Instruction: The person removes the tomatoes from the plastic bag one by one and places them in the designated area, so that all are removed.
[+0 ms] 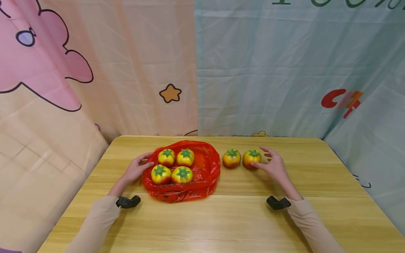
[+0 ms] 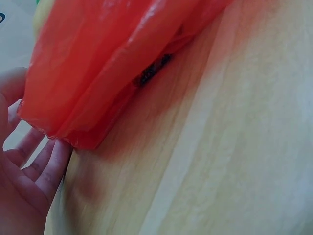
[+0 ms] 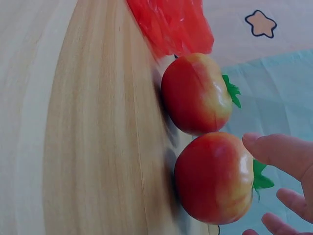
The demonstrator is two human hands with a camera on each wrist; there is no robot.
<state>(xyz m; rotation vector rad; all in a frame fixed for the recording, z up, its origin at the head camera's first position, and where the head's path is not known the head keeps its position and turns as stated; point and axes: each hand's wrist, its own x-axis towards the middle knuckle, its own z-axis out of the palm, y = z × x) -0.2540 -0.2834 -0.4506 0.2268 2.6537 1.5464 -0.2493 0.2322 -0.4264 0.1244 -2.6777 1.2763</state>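
Observation:
A red plastic bag (image 1: 207,163) lies on the table with its mouth spread wide, several yellow-red persimmons (image 1: 160,174) with green leafy tops sitting inside. My left hand (image 1: 138,168) holds the bag's left edge, its thumb and fingers on either side of the plastic in the left wrist view. To the right of the bag two more persimmons sit side by side on the wood. My right hand (image 1: 272,165) reaches round the right-hand persimmon (image 3: 212,178) with fingers spread, the thumb tip right at its surface. The other persimmon (image 3: 195,93) stands between it and the bag.
The wooden table (image 1: 202,225) runs up to a printed curtain (image 1: 253,70) at its back edge. Black wrist devices (image 1: 128,202) are worn on both forearms. Dark print shows on the bag's front side.

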